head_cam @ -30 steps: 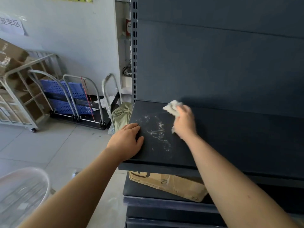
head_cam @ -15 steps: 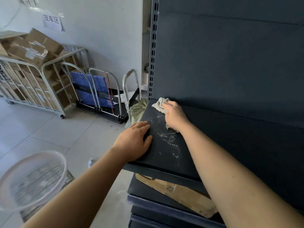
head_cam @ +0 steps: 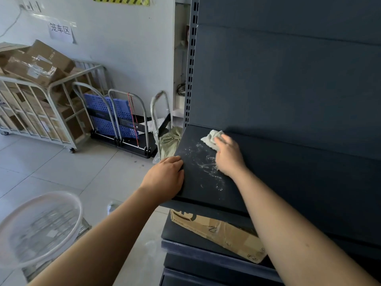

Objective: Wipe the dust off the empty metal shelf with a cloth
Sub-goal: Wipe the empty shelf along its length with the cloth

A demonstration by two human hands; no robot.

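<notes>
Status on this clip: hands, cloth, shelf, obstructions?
Left hand flat on shelf edge, open. Right hand grips cloth at shelf's back-left corner. Dust smears between hands. Nothing blocks the cloth.

The cloth (head_cam: 211, 138) sat at the back left of the shelf (head_cam: 309, 178), under the right hand (head_cam: 229, 158). The left hand (head_cam: 165, 176) rested on the shelf's left front edge. A cardboard box (head_cam: 216, 232) lay on the level below. Left of the unit, on the floor (head_cam: 72, 172), stood a sack (head_cam: 169, 141), then folded trolleys (head_cam: 117, 120), then a cage cart (head_cam: 37, 116) loaded with boxes.
</notes>
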